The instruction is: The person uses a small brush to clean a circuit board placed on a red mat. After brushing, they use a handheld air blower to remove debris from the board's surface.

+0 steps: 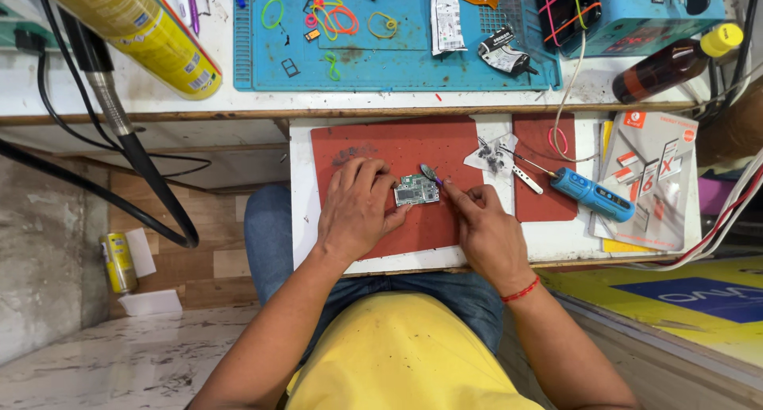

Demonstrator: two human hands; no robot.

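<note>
While the head camera looks straight down past a yellow shirt, the left hand (355, 209) lies knuckles up on a red mat (413, 152), its fingers curled around the left edge of a small green circuit board (417, 190) and pinning it flat. That board sits near the middle of the mat, between the two hands. The right hand (486, 231), with a red thread at its wrist, is closed in a pinch on a thin tool (430, 172) whose tip rests at the board's upper right corner. The mat covers a white pull-out surface (300, 195) over the person's lap. Just right of the board lies a scrap of white paper with small dark parts (493, 157), and beyond it a blue electric screwdriver (592, 194) rests on a second red mat (540, 191), beside a flat orange and grey package (653, 175). Farther up, a blue work mat (373, 56) carries coloured rubber bands (334, 17); a brown bottle with a yellow cap (675, 62) lies at the right, and a yellow spray can (151, 36) juts in at the upper left.
</note>
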